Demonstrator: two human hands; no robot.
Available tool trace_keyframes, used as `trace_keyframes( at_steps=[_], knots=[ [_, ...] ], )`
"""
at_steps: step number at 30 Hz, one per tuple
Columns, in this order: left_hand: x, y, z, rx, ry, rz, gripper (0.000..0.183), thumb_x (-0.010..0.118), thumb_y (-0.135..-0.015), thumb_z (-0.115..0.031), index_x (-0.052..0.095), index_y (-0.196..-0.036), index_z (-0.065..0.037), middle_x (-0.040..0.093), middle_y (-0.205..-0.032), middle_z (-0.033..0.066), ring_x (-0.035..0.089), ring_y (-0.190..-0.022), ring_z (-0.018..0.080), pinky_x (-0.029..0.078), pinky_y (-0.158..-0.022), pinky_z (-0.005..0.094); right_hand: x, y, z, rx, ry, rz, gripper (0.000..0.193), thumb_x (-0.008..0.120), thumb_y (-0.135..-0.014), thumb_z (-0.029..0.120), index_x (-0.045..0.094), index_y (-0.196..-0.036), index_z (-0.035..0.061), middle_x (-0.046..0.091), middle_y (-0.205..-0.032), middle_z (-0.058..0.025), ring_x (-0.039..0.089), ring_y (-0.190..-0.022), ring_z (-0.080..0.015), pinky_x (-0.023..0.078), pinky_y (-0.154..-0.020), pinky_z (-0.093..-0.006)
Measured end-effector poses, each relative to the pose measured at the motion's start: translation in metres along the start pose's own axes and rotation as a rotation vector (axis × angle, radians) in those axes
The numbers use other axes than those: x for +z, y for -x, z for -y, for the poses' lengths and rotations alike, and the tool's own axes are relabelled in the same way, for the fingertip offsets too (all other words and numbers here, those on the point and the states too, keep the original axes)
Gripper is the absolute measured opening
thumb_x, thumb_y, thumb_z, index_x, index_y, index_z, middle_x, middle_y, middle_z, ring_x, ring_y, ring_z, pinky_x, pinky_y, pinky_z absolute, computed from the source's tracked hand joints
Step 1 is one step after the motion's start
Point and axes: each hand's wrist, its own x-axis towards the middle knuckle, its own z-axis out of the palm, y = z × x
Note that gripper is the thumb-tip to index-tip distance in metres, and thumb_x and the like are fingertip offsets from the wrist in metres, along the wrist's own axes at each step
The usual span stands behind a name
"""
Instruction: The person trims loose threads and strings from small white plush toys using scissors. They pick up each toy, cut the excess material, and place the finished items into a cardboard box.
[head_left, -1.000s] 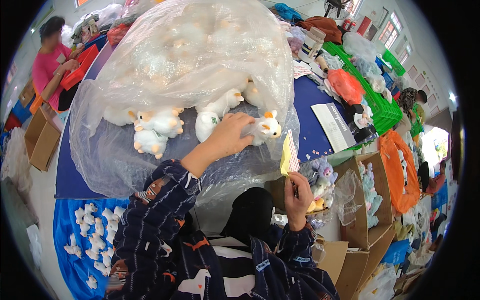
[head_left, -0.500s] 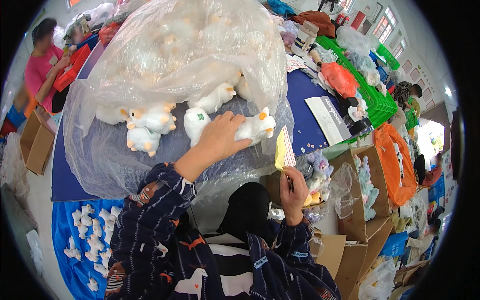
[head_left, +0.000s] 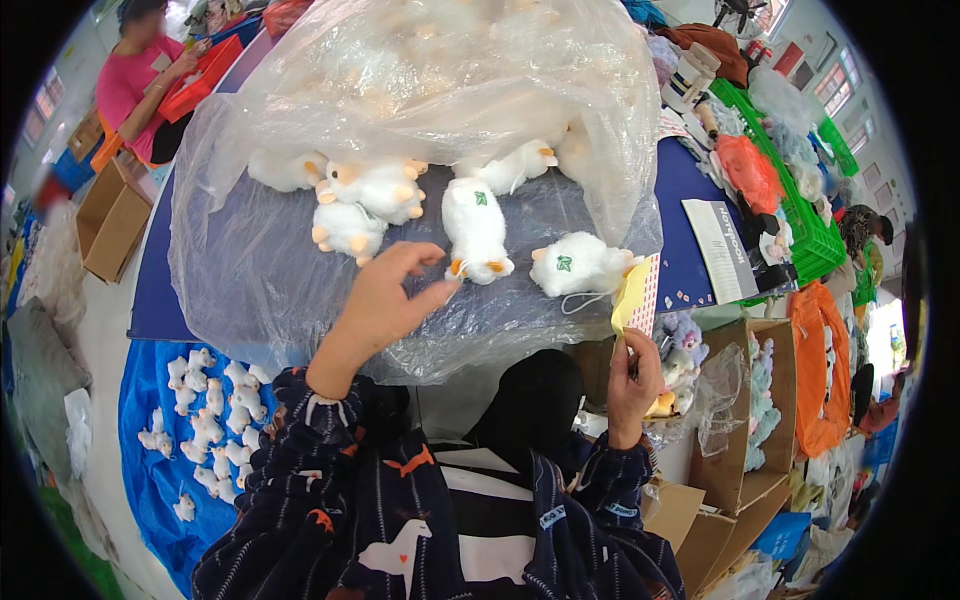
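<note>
My left hand is over the plastic sheeting with thumb and fingers apart, holding nothing. Just beyond its fingertips lies a white plush toy with a green leaf-shaped mark on its back and orange parts at its near end. To the right lies another white plush toy, also green-marked, with a thin white loop of string. Between its thumb and fingers my right hand pinches a sticker sheet with a yellow backing and rows of small red marks. The sheet's tip is beside the right-hand plush toy.
A large clear plastic bag full of white plush toys covers the blue table. Several more lie on a blue sheet at lower left. Cardboard boxes and a green crate stand right. A co-worker sits far left.
My left hand has let go of the right-hand plush toy and moved left. That toy now shows its green mark, and the middle one lies lengthwise toward me. The view has shifted.
</note>
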Motion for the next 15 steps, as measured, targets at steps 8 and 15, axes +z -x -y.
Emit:
trace_keyframes(
  at_steps=[8,15],
  knots=[
    [0.015,0.004,0.014,0.043,-0.17,0.011,0.02,0.068,-0.075,-0.018,0.063,-0.085,-0.002,0.061,-0.086,0.0069,0.058,-0.075,0.022,0.045,-0.065,0.0316,-0.006,0.0,0.006,0.041,0.004,-0.003,0.013,0.062,-0.079,-0.004,0.059,-0.091,-0.0013,0.063,-0.092,-0.0123,0.06,-0.074,-0.0198,0.046,-0.06,-0.0251],
    [0.003,-0.007,0.006,0.088,0.264,0.026,0.012,0.062,-0.083,-0.011,0.064,-0.087,0.0,0.059,-0.094,0.0058,0.055,-0.083,0.0115,0.044,-0.074,0.0242,-0.003,0.0,0.003,0.005,0.014,0.004,0.012,0.062,-0.08,-0.004,0.059,-0.092,-0.0019,0.063,-0.092,-0.0123,0.059,-0.075,-0.0186,0.045,-0.058,-0.0245]
  ],
)
